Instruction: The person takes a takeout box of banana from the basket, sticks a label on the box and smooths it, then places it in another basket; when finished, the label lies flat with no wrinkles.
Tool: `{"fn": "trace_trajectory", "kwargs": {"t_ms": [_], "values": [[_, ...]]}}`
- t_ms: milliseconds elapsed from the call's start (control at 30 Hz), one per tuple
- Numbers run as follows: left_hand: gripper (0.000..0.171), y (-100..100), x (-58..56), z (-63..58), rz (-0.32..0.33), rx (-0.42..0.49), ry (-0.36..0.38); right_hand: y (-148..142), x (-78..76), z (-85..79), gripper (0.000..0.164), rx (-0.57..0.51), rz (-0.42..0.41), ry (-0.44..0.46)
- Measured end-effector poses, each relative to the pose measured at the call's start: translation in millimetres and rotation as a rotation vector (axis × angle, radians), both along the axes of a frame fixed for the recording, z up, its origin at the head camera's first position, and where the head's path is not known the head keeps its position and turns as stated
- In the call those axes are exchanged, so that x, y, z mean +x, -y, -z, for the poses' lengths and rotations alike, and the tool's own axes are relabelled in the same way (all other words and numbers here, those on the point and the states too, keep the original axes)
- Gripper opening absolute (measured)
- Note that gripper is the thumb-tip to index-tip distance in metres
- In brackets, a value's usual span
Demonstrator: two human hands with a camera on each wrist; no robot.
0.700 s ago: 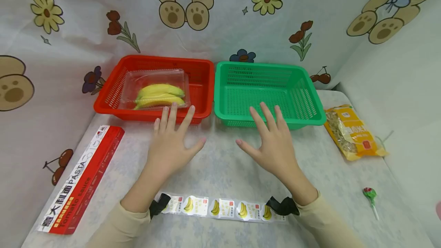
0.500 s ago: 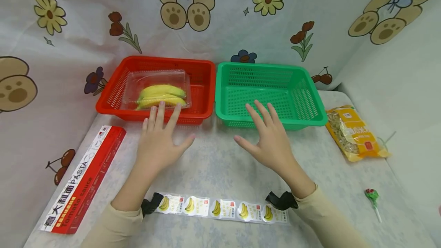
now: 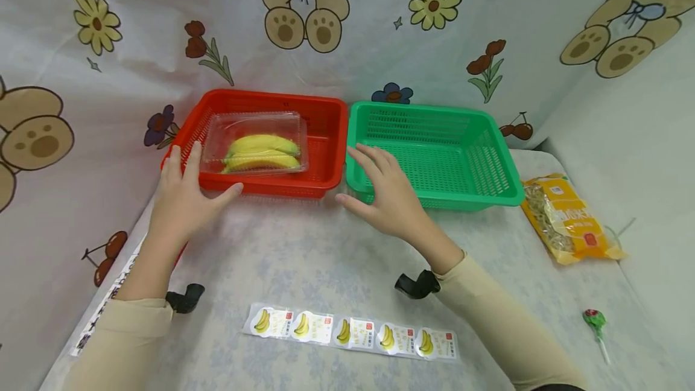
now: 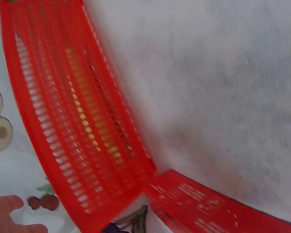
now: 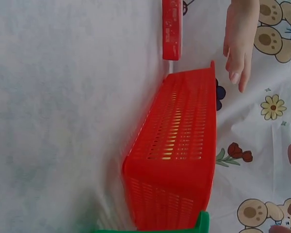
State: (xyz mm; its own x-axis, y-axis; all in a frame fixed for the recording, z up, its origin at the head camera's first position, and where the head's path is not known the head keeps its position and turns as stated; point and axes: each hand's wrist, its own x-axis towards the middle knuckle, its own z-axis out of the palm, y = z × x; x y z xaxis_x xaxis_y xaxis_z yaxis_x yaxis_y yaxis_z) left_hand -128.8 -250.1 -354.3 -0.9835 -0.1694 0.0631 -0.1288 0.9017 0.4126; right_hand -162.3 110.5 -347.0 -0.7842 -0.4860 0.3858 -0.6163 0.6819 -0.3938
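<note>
While the left hand [image 3: 181,204] hangs empty by the outer end of the red basket [image 3: 282,184], fingers and thumb spread wide, the right hand [image 3: 388,198] reaches near its inner end, beside the green basket [image 3: 434,168], thumb well apart, gripping nothing. I can see bananas [image 3: 263,143] in a clear box [image 3: 260,122] inside the red one.
</note>
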Motion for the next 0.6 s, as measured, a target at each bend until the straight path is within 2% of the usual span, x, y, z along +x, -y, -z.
{"fn": "trace_trajectory", "kwargs": {"t_ms": [233, 400, 600], "values": [[0.116, 28.2, -14.3, 8.7, -0.044, 0.029, 0.055, 33.8, -24.9, -4.3, 0.082, 0.005, -0.018, 0.113], [0.119, 33.3, -21.8, 14.7, -0.083, 0.082, 0.086, 58.1, -44.5, -4.4, 0.081, 0.015, 0.0, 0.178], [0.125, 36.7, -30.7, 24.0, -0.127, 0.136, 0.068, 85.2, -65.4, -2.3, 0.084, 0.002, 0.0, 0.257]]}}
